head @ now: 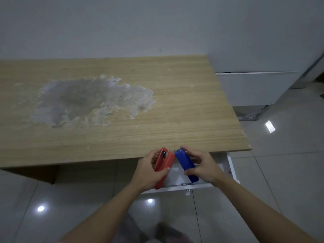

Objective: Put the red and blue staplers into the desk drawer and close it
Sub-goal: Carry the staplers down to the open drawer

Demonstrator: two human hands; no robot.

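Observation:
My left hand [149, 174] grips the red stapler [165, 162], which points away from me at the desk's front edge. My right hand [203, 168] grips the blue stapler [185, 161] just to the right of it; the two staplers nearly touch at their far ends. Both hang over the white desk drawer [229, 165], which is pulled out under the desk's right end. The drawer's inside is mostly hidden by my hands and the staplers.
The wooden desk top [184, 102] has a large worn grey patch [91, 100] left of centre. A white cabinet [254, 88] stands to the right against the wall. Glossy floor tiles [280, 172] surround the desk.

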